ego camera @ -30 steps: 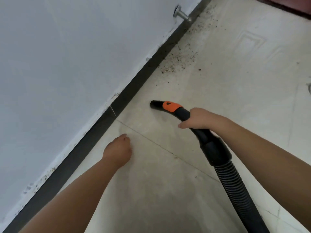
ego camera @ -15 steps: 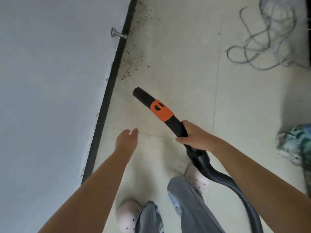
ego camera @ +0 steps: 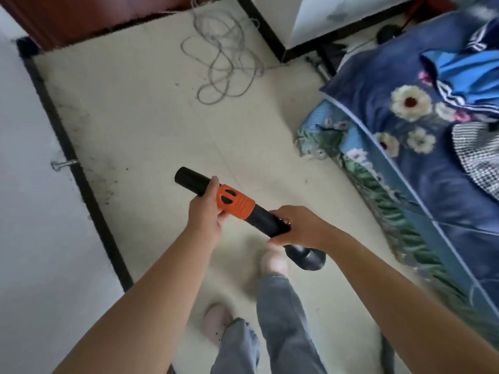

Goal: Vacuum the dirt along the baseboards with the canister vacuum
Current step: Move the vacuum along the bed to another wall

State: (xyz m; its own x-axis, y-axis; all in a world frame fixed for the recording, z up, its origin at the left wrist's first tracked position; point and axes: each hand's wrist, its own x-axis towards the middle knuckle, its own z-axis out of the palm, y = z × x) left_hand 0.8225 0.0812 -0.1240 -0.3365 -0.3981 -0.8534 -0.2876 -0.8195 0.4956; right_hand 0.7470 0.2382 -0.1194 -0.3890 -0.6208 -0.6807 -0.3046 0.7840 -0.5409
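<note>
Pale floor tiles (ego camera: 162, 125) carry dirt (ego camera: 100, 182) beside the black baseboard (ego camera: 81, 182); above them we grip the vacuum nozzle (ego camera: 235, 205), left hand (ego camera: 204, 215) wrapped near its orange collar, right hand (ego camera: 299, 228) clamped behind.

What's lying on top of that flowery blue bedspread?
On the flowery bedspread lie a bright blue striped garment and a black-and-white checked cloth. Whatever lies beneath them, or under the bedspread itself, is covered.

light: soft, even daylight, fairly bright | shadows: faint, diffuse on floor (ego camera: 151, 125) under the legs | glare: none | blur: motion smear at feet and bedspread (ego camera: 405, 168) edge | distortion: wide-angle bending of the baseboard (ego camera: 89, 201) and frame edges
</note>
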